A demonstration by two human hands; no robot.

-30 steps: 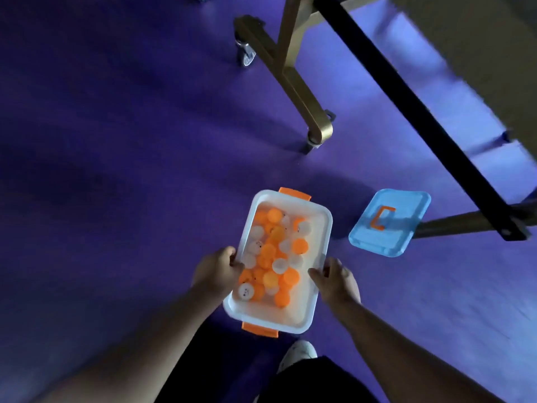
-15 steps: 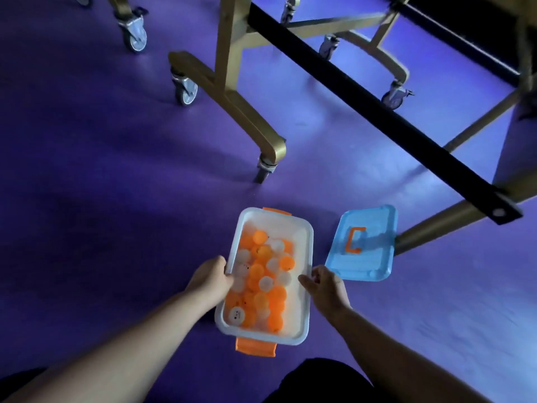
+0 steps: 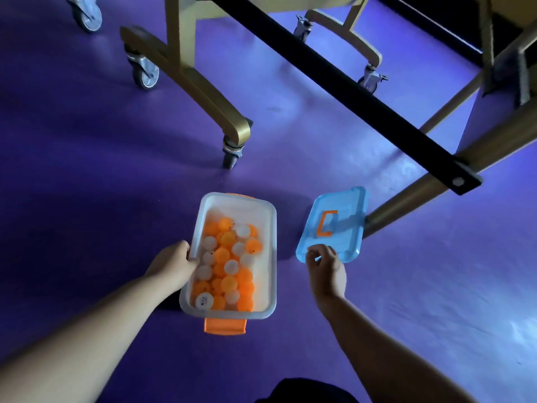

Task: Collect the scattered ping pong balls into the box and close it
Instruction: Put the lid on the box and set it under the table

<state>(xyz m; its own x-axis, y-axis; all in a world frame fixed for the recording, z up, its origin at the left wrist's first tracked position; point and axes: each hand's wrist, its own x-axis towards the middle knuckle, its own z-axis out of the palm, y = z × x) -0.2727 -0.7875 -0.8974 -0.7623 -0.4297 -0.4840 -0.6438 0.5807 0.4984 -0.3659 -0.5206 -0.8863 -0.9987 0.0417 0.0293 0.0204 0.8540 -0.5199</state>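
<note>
Head view, seen from my remote station. The purple floor lies open to the left of the box and on its near side. Beyond the box stands a gold table frame whose nearest caster is well apart from the box's far rim. A black bar crosses above, beyond and to the right.

The white box sits on the floor, open, with its orange latch at the near end. The blue lid lies flat just right of the box, a strip of floor between them. Its far edge is close to a frame leg.

My left hand grips the box's left wall, thumb over the rim. My right hand is at the lid's near corner with fingers curled – I cannot tell whether they pinch it. The ping pong balls, orange and white, fill the box's bottom.

Half a second earlier the right hand was at the box's right wall – it has since crossed to the lid.
</note>
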